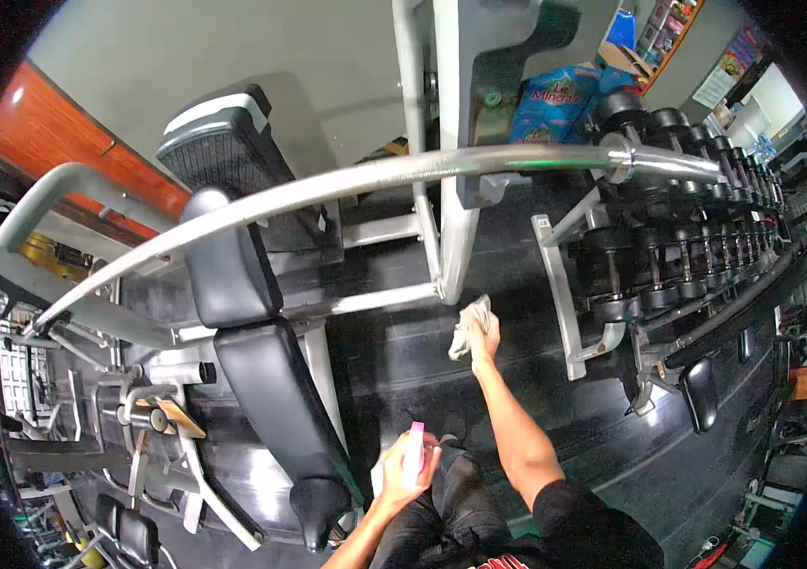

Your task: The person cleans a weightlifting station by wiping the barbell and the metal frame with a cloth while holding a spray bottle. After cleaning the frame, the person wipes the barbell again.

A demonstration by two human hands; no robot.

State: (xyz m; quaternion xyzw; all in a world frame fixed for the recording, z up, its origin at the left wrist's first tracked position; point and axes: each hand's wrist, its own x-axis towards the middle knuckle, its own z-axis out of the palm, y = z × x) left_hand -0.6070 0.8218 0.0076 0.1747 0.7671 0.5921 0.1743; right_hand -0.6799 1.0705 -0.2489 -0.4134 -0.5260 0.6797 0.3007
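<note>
My right hand [485,334] is closed around a crumpled whitish cloth [465,337], held out above the dark floor near the foot of the grey machine frame [458,247]. Close to my body, my left hand [402,479] wraps round a small white bottle with a pink top [415,453]; its lower part is hidden by my fingers. A long metal barbell [347,178] crosses the view beyond both hands. Left of my left hand stands a black padded bench [275,379], apart from it.
Dumbbells fill a two-tier rack [560,294] at the right. Blue packs [555,100] stand near the wall at the back. Other gym machines [152,417] stand on the left. A small black seat pad [699,396] is on the right.
</note>
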